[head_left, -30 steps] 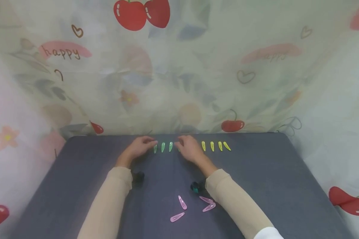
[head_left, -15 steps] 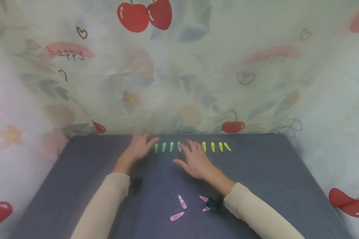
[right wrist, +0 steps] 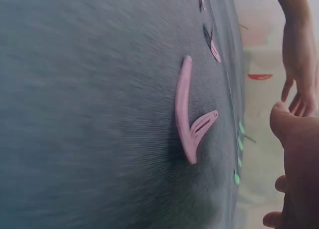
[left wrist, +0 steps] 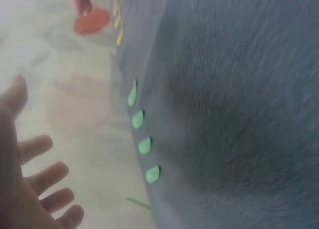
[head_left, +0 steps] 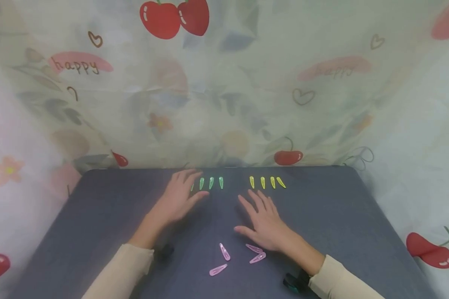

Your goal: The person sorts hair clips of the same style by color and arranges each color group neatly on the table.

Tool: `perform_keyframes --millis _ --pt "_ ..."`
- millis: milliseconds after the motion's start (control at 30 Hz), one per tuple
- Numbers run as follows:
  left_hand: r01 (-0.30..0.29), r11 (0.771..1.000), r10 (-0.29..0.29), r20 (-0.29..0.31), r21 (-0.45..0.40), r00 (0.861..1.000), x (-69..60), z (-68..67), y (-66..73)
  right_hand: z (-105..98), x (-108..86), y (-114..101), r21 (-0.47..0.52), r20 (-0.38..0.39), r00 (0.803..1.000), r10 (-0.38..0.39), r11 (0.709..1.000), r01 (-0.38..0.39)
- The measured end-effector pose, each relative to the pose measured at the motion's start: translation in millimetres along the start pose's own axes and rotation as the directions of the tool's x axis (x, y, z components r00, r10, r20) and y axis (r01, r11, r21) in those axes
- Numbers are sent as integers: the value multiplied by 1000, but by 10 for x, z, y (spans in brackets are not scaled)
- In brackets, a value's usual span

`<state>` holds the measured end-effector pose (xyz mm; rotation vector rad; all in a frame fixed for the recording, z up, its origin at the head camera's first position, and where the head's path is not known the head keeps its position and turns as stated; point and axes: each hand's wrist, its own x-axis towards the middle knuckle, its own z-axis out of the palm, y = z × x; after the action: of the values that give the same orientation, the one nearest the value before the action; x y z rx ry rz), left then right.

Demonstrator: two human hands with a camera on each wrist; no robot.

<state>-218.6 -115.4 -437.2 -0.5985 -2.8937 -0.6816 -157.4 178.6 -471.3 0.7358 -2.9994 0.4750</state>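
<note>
Several green snap hair clips (head_left: pixel 211 182) stand in a spaced row near the table's far edge. My left hand (head_left: pixel 179 197) hovers by the row's left end with spread fingers, hiding part of the leftmost green clip. Further right, several yellow snap hair clips (head_left: pixel 262 182) form a second row, the rightmost one slanted. My right hand (head_left: pixel 265 226) holds nothing, its fingers extended, between the yellow row and the pink snap hair clips (head_left: pixel 224 251). Two pink clips (right wrist: pixel 183 104) touch in a V in the right wrist view. Another pink clip (head_left: pixel 218 270) lies apart, nearer me.
The dark grey table (head_left: pixel 97 232) has its far edge against a patterned curtain (head_left: pixel 224 104). Curtain also hangs at both sides. A dark wrist device (head_left: pixel 295 282) sits at the right cuff.
My right hand has let go of the rightmost green clip and moved back toward me and right, fingers opening. My left hand has also spread its fingers and drawn slightly nearer. The clips stay put.
</note>
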Motion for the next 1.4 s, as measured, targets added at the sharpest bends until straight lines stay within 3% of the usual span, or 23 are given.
perform_keyframes --millis 200,367,633,867,1033,1167,1400 --pt "-110 993 110 -18 -33 994 -241 9 178 12 -331 11 24 0 1000 2 1000 -2" --pt "-168 977 172 15 -130 985 -378 80 339 25 -529 0 77 -8 1000 3 997 -2" --pt "-125 944 164 104 -306 981 -481 338 318 65 -691 9 262 -47 998 36 965 -22" --pt "-84 913 187 225 -400 956 -548 514 338 156 -767 72 397 -62 997 49 918 -20" --pt "-56 888 203 280 -457 938 -550 607 332 230 -763 178 505 -78 997 26 863 17" --pt "-29 888 199 328 -458 923 -554 649 307 237 -736 234 556 -73 997 19 831 25" --pt "-39 911 200 355 -411 913 -553 646 304 255 -696 220 536 -69 996 49 844 -4"
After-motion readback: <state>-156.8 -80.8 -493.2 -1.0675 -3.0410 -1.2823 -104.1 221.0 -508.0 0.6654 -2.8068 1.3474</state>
